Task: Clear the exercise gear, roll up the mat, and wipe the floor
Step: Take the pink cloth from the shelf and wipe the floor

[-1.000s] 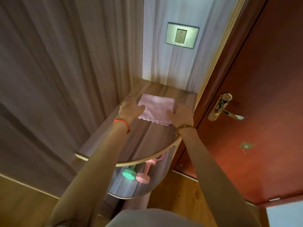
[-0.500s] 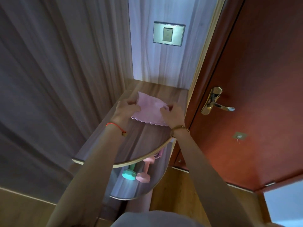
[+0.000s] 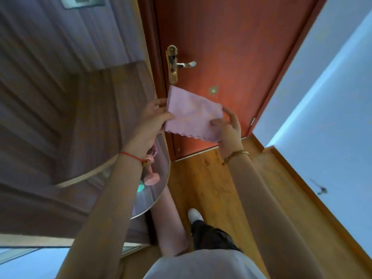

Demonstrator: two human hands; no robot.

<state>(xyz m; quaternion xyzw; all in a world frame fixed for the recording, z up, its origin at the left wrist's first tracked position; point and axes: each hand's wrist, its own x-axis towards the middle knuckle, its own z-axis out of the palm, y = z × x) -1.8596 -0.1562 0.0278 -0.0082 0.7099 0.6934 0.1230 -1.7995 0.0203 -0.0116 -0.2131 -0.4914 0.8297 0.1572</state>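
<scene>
Lifted off the shelf [image 3: 96, 121], where it had lain flat half a second before, the cloth [image 3: 193, 115] hung in the air in front of the door [image 3: 241, 47], just below the handle [image 3: 177, 64]. It was a pale pink, soft-looking square, folded flat, with a scalloped lower edge. The left hand [image 3: 152, 120] held its left edge, thumb laid over the front face and fingers behind, so that grip was closed on the cloth in a pinch. The right hand [image 3: 229, 127] took the lower right corner the same way, thumb on the front and long fingers reaching up behind the right edge. Both forearms reached up and forward, wrists nearly level, a red string on the left wrist and a gold bangle on the right.

The shelf top was brown wood grain with a curved pale rim. On the lower, glossy shelf lay a pink dumbbell [image 3: 152, 178], and a teal one [image 3: 141, 187] showed partly behind the left forearm. The door was matt red-brown, the handle brass-coloured. Below it ran orange wooden floor [image 3: 211, 188].
</scene>
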